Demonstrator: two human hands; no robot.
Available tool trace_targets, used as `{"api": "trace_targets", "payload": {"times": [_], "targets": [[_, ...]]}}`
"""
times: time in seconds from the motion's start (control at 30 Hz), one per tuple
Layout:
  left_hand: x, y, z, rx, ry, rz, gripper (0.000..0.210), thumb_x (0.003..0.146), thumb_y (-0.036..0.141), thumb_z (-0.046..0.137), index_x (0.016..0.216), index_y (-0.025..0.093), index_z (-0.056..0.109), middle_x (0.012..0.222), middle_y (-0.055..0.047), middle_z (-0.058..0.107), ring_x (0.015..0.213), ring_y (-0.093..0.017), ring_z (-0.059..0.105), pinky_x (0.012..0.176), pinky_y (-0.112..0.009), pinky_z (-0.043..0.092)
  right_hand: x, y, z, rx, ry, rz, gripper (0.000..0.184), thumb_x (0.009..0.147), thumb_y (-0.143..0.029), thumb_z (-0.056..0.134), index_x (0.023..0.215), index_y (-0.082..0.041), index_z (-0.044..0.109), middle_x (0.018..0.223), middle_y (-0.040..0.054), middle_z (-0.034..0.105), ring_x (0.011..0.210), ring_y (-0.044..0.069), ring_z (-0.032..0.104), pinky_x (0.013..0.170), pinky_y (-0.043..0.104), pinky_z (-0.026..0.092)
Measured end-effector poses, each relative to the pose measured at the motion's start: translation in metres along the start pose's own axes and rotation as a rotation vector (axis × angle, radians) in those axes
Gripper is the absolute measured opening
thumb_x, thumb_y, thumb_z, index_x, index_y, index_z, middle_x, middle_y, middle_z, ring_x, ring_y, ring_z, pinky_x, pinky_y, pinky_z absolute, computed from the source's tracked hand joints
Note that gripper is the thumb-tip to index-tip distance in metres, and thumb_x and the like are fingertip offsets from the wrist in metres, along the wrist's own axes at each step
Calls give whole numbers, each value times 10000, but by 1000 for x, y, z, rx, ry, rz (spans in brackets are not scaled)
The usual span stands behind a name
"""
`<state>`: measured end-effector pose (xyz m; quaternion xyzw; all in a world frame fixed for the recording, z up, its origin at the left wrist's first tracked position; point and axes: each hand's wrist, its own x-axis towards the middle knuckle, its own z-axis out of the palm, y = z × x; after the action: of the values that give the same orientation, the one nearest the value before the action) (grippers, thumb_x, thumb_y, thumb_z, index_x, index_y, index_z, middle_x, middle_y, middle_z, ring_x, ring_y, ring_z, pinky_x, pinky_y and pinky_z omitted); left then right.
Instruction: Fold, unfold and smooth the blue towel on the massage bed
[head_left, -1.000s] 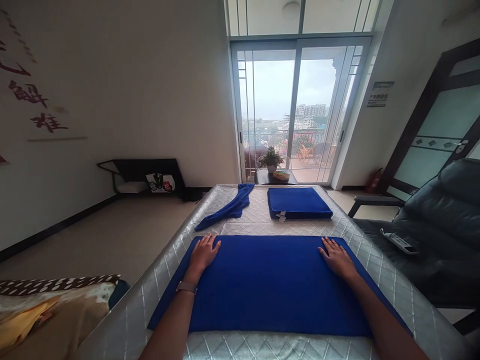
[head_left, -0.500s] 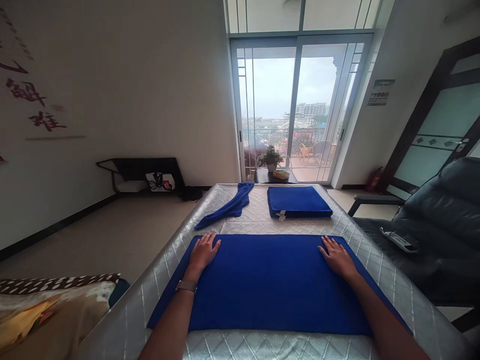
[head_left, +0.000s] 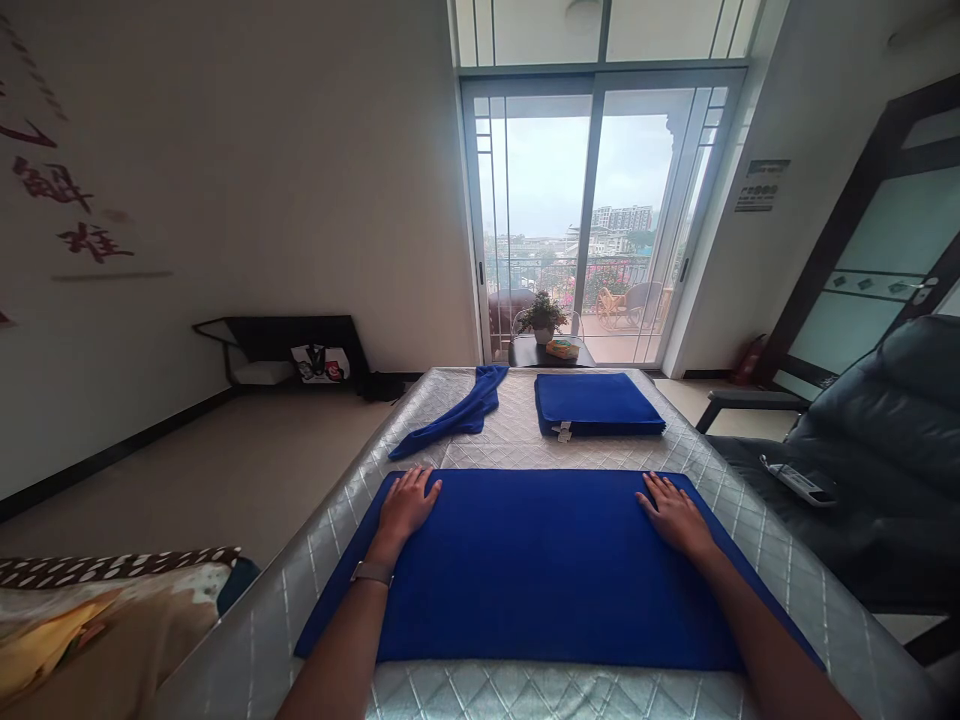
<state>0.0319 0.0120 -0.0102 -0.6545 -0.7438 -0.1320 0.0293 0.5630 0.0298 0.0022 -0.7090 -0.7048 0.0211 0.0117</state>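
A blue cloth (head_left: 540, 570), like a towel, lies spread flat and smooth across the quilted silver-grey cover (head_left: 585, 695) in front of me. My left hand (head_left: 409, 500) rests palm down on its far left corner, fingers stretched out. On the far right corner lies my right hand (head_left: 675, 510), also flat with fingers extended. Beyond the cloth, to the right, sits a neat stack of folded blue cloths (head_left: 600, 400) with a white tag at its front edge. A crumpled blue cloth (head_left: 457, 415) lies at the far left.
At the right stands a dark leather armchair (head_left: 885, 430) with a white power strip (head_left: 799, 482) on its seat. A small table with a potted plant (head_left: 543, 315) is by the glass sliding door (head_left: 536, 200). Patterned bedding (head_left: 112, 620) shows at lower left.
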Motion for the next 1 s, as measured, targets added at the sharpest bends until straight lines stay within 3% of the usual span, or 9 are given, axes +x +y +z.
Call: {"api": "trace_targets", "payload": {"times": [1.0], "targets": [[-1,3,-3,16,9,-7,599,1013,533,341,1450,172,533,1540,-144,507,1456,-282,414,1207,-478,300,-2,-2,-3,13,4,4,699,1015,-525,219,1613,-166,268,1674,34,252,1545,218,183,1258,422,134]]}}
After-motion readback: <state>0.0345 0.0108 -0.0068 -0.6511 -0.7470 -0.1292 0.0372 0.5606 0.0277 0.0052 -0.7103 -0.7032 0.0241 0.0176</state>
